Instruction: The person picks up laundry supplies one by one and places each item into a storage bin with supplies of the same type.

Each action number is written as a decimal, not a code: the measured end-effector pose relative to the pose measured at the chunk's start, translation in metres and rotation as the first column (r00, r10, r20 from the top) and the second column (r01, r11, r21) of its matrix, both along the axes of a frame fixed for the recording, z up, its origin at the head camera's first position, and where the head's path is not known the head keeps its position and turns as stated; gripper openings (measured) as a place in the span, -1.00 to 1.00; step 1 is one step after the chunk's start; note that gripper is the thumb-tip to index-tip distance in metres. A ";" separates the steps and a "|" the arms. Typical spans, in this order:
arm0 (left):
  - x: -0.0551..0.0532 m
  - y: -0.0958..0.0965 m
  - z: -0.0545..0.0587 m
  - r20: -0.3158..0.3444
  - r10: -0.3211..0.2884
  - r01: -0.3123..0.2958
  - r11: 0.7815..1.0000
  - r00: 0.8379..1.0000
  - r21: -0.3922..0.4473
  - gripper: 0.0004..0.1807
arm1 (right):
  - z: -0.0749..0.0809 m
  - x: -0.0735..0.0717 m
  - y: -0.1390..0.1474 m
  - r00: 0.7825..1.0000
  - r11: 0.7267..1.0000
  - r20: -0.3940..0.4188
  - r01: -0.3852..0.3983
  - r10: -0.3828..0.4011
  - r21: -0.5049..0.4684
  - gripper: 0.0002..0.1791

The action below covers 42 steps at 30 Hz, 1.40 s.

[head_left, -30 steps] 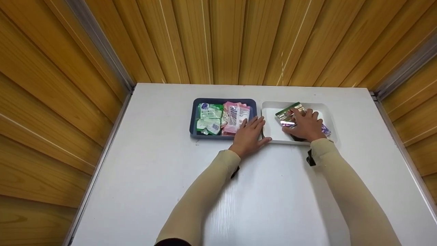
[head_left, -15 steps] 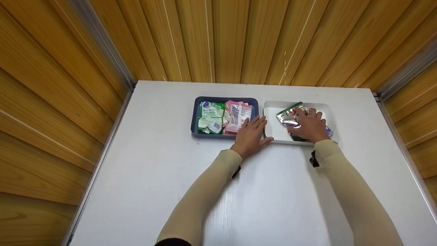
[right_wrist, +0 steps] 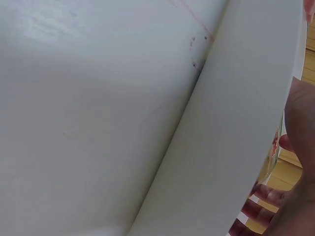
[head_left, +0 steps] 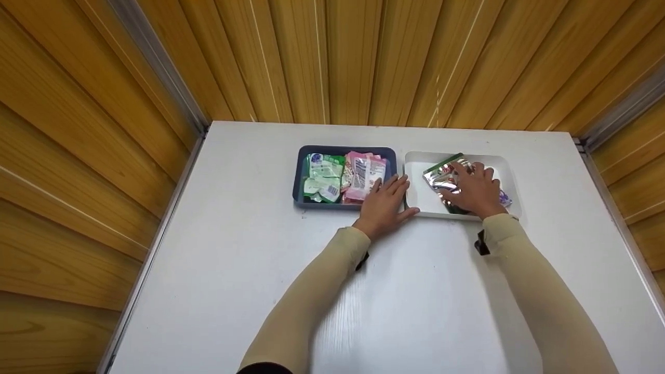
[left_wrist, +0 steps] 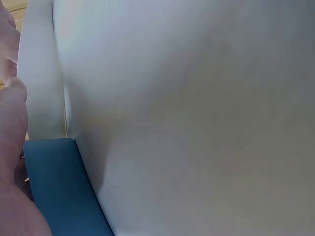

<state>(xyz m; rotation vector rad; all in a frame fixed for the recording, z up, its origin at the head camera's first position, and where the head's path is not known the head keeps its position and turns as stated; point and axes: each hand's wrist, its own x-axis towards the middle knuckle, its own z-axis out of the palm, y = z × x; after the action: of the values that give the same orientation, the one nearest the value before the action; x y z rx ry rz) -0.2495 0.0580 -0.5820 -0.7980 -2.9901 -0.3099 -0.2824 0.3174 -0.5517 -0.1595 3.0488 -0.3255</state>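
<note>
My left hand point(head_left: 382, 208) lies with straight fingers across the near corner where the blue tray point(head_left: 332, 206) and the white tray point(head_left: 415, 208) meet. In the left wrist view the thumb side of that hand point(left_wrist: 12, 132) runs along the left edge, beside the blue tray's wall point(left_wrist: 64, 187). My right hand point(head_left: 475, 189) is over the white tray, its spread fingers resting on a shiny silver packet with a green edge point(head_left: 439, 176). A purple packet point(head_left: 505, 198) shows past the hand. The right wrist view catches fingers point(right_wrist: 268, 194) beyond the white tray's wall point(right_wrist: 221, 123).
Green packets point(head_left: 323, 176) and pink packets point(head_left: 363, 174) lie side by side in the blue tray. Both trays stand toward the back of a white table point(head_left: 234, 234), with wood-plank walls point(head_left: 348, 62) behind and at the sides.
My right hand has slid slightly right over the silver packet, uncovering more of it. The left hand keeps its place on the trays; the head view has shifted a little.
</note>
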 end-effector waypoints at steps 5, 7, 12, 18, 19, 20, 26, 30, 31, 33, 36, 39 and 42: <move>0.000 0.004 0.002 0.013 -0.001 0.001 1.000 1.000 0.010 -0.09 | 0.001 0.002 0.001 1.000 1.000 -0.022 0.003 -0.003 0.000 -0.07; 0.000 0.005 0.003 0.019 -0.001 0.001 1.000 1.000 0.014 -0.08 | 0.002 0.003 0.001 1.000 1.000 -0.026 0.005 -0.005 -0.001 -0.07; 0.000 0.004 0.001 0.014 -0.006 0.006 1.000 1.000 0.017 -0.09 | 0.002 0.006 0.000 0.999 1.000 -0.044 0.008 -0.009 -0.023 -0.09; 0.001 -0.001 0.000 0.028 -0.014 0.014 1.000 1.000 0.025 -0.10 | -0.002 0.012 0.000 0.998 0.998 -0.066 0.000 -0.004 -0.059 -0.10; 0.001 -0.002 0.000 0.033 -0.015 0.015 1.000 0.999 0.028 -0.10 | -0.002 0.013 0.000 0.997 0.998 -0.072 -0.003 -0.001 -0.061 -0.10; 0.001 -0.003 0.000 0.038 -0.016 0.015 1.000 0.999 0.028 -0.10 | -0.003 0.014 0.000 0.997 0.998 -0.079 -0.008 0.003 -0.062 -0.10; 0.000 -0.006 0.002 0.040 -0.018 0.017 0.999 0.999 0.029 -0.10 | -0.003 0.018 0.000 0.990 0.998 -0.138 -0.046 0.039 -0.045 -0.08; 0.000 -0.007 0.006 0.006 -0.025 0.025 1.000 1.000 0.005 -0.08 | -0.002 0.022 -0.001 0.983 0.997 -0.176 -0.062 0.053 -0.047 -0.08; 0.000 -0.007 0.007 -0.007 -0.029 0.029 1.000 1.000 0.005 -0.07 | -0.002 0.024 -0.001 0.981 0.997 -0.187 -0.064 0.054 -0.048 -0.08; 0.000 -0.010 0.010 -0.029 -0.037 0.038 0.999 0.999 0.016 -0.07 | -0.001 0.027 0.000 0.977 0.996 -0.205 -0.069 0.056 -0.056 -0.08; 0.002 -0.019 0.012 -0.076 -0.044 0.048 0.998 0.996 0.048 -0.09 | -0.002 0.032 0.001 0.973 0.996 -0.223 -0.068 0.052 -0.065 -0.08; 0.003 -0.031 0.015 -0.136 -0.024 0.034 0.997 0.990 0.069 -0.11 | -0.001 0.039 0.005 0.973 0.995 -0.230 -0.058 0.038 -0.081 -0.07; 0.003 -0.045 0.019 -0.202 0.013 0.005 0.996 0.979 0.087 -0.11 | 0.000 0.046 0.009 0.970 0.993 -0.242 -0.051 0.024 -0.107 -0.07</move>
<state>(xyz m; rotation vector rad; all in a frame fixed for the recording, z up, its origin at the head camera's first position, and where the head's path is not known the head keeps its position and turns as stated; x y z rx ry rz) -0.2463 0.0128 -0.5626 -0.7651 -2.7681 -0.3349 -0.2363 0.3264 -0.5522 -0.2831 3.2610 -0.5112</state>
